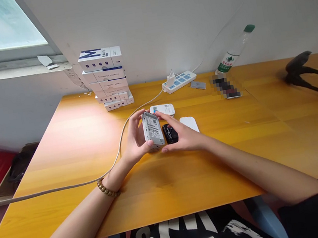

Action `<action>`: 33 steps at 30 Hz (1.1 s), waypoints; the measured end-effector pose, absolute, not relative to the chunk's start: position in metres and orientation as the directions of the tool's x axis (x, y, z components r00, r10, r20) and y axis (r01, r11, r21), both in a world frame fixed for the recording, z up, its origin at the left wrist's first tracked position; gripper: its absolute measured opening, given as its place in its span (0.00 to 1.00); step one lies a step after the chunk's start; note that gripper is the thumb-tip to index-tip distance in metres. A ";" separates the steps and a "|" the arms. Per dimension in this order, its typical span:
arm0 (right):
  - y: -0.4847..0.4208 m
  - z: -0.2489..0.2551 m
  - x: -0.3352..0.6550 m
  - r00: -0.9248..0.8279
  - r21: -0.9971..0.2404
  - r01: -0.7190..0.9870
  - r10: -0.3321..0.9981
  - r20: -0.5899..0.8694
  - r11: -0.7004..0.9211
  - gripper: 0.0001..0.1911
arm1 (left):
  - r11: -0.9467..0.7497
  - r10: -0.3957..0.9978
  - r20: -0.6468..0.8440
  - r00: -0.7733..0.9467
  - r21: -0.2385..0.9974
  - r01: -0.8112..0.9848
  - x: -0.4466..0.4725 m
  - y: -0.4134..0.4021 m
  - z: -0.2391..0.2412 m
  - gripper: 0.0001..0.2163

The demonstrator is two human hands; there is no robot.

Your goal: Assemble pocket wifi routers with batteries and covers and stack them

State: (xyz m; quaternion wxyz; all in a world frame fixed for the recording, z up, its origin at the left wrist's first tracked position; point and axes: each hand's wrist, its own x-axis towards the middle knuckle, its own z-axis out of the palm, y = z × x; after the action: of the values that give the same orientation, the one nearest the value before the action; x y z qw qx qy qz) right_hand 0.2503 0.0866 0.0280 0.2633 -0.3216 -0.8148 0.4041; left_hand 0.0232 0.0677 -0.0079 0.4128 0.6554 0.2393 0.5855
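My left hand [135,139] is closed round a small white device [152,129] with printed labels and QR codes on its open back, held on edge above the table. My right hand [181,133] grips the same device from the right, and a black battery [170,133] marked 3000mAh lies under its fingers. A white cover [189,123] lies on the table just right of my right hand. A second white device [162,109] rests behind my hands. A bead bracelet [106,189] is on my left wrist.
A stack of white boxes [105,77] stands at the back of the orange table [70,149]. A white power strip [179,81] with its cord [67,187], a clear bottle [234,52], a phone [226,87] and a black stand [311,72] are also there.
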 end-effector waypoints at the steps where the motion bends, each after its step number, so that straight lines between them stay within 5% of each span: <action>1: 0.087 0.028 0.246 -0.657 -0.844 0.287 0.734 0.170 0.453 0.63 | -0.559 0.787 0.583 0.203 0.812 -0.165 0.023 0.067 -0.007 0.39; 7: 0.099 0.023 0.235 -0.598 -0.893 0.208 0.775 0.205 0.398 0.66 | -0.554 0.805 0.575 0.148 0.817 -0.158 0.020 0.072 -0.010 0.38; 16: 0.098 0.015 0.232 -0.578 -0.709 0.483 0.795 0.181 0.513 0.67 | -0.345 0.938 0.344 -0.029 0.938 -0.033 0.018 0.083 -0.031 0.25; 33: 0.100 0.000 0.235 -0.644 -0.608 0.534 0.748 0.158 0.588 0.67 | -0.063 0.998 0.065 0.023 0.996 -0.067 0.031 0.077 -0.037 0.34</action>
State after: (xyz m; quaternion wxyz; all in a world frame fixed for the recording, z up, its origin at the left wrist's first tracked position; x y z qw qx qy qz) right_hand 0.2354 0.1001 0.0004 0.2033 -0.3695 -0.8676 0.2636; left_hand 0.0315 0.0770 -0.0374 0.5063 0.5053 0.4604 0.5257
